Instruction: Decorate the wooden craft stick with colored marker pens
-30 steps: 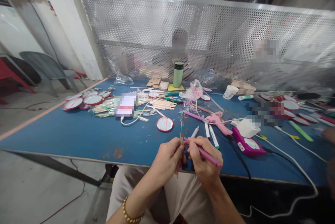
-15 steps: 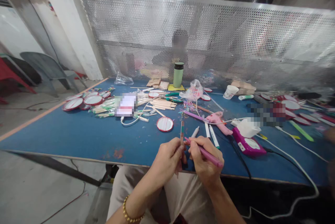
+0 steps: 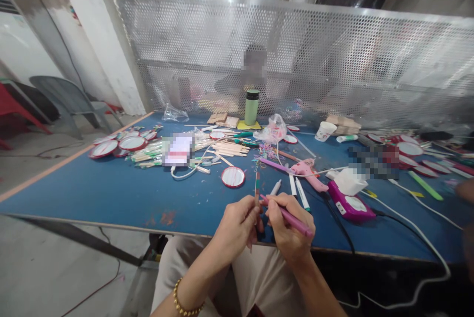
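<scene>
Between the fingers of my left hand [image 3: 240,220] stands a thin flat stick [image 3: 257,183], upright, with bands of green and brown colour near its top. My right hand [image 3: 292,228] is closed around a pink marker pen [image 3: 296,221], whose tip points left and meets or nearly meets the stick's edge. Both hands are close together over the table's front edge. Just beyond them lie a grey-white marker [image 3: 276,187] and two white markers [image 3: 302,194]. A round red-rimmed disc [image 3: 233,177] rests on the blue table [image 3: 122,193] ahead of my left hand.
A pink glue gun [image 3: 310,174] and a magenta power box [image 3: 350,203] with cables lie at right. Wooden sticks [image 3: 231,148], a phone [image 3: 179,150] and more discs [image 3: 105,148] spread behind and left. A green bottle [image 3: 252,108] and paper cup [image 3: 325,131] stand farther back.
Both hands keep nearly the same place and hold. The pink marker and my right hand have shifted very slightly left; the rest of the table looks the same.
</scene>
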A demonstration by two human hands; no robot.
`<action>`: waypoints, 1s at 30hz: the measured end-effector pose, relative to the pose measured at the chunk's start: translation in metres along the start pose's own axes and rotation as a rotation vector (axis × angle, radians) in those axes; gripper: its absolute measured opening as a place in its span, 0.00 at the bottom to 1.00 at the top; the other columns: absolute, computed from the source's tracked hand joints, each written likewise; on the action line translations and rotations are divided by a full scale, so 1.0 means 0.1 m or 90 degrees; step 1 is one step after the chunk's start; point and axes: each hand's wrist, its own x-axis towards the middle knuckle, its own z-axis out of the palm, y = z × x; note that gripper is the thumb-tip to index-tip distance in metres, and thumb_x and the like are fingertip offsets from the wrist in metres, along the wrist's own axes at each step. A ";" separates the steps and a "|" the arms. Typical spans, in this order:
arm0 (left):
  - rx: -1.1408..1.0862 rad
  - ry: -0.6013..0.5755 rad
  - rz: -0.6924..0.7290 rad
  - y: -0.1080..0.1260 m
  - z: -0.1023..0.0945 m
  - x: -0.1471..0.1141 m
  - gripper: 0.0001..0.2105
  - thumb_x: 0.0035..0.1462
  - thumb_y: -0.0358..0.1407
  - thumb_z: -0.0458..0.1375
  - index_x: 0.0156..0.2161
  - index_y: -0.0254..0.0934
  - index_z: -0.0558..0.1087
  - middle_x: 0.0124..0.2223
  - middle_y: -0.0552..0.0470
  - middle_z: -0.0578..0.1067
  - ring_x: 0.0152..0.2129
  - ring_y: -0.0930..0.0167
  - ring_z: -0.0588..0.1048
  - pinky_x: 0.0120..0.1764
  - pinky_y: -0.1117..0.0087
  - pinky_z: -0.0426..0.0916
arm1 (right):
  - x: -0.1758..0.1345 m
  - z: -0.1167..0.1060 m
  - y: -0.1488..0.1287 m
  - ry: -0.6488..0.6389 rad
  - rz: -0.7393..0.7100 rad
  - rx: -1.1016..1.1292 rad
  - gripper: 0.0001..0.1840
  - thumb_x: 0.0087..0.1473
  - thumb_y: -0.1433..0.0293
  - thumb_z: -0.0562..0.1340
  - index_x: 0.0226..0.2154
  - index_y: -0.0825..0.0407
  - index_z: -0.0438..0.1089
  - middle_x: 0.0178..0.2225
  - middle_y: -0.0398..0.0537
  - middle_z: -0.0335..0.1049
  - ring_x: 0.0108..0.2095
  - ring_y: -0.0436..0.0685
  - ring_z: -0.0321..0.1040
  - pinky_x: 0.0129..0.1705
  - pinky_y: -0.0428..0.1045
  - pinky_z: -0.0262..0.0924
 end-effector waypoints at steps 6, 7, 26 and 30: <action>0.001 0.006 -0.001 0.00 -0.01 0.01 0.18 0.61 0.52 0.50 0.31 0.39 0.63 0.22 0.57 0.69 0.12 0.76 0.65 0.16 0.76 0.59 | 0.02 -0.01 -0.01 -0.010 -0.013 -0.007 0.07 0.61 0.75 0.59 0.33 0.52 0.73 0.25 0.42 0.74 0.23 0.48 0.72 0.25 0.43 0.66; 0.001 0.008 0.000 0.00 -0.01 0.01 0.18 0.61 0.52 0.50 0.31 0.39 0.63 0.22 0.57 0.69 0.12 0.76 0.65 0.16 0.76 0.59 | 0.02 -0.01 -0.02 -0.013 -0.015 -0.006 0.07 0.61 0.75 0.59 0.33 0.52 0.73 0.25 0.42 0.74 0.23 0.48 0.71 0.25 0.43 0.66; -0.007 0.001 0.011 -0.03 0.00 0.00 0.17 0.62 0.50 0.50 0.31 0.39 0.62 0.21 0.59 0.67 0.12 0.77 0.64 0.16 0.77 0.57 | 0.05 0.00 -0.04 -0.026 -0.032 -0.006 0.08 0.61 0.75 0.59 0.34 0.51 0.73 0.26 0.43 0.76 0.23 0.49 0.73 0.27 0.43 0.68; 0.000 0.008 0.011 -0.03 0.00 0.00 0.17 0.62 0.50 0.50 0.30 0.39 0.62 0.20 0.59 0.66 0.12 0.76 0.64 0.17 0.76 0.58 | 0.06 -0.01 -0.05 -0.027 -0.029 -0.009 0.08 0.61 0.75 0.59 0.33 0.51 0.73 0.24 0.41 0.74 0.21 0.48 0.71 0.26 0.42 0.67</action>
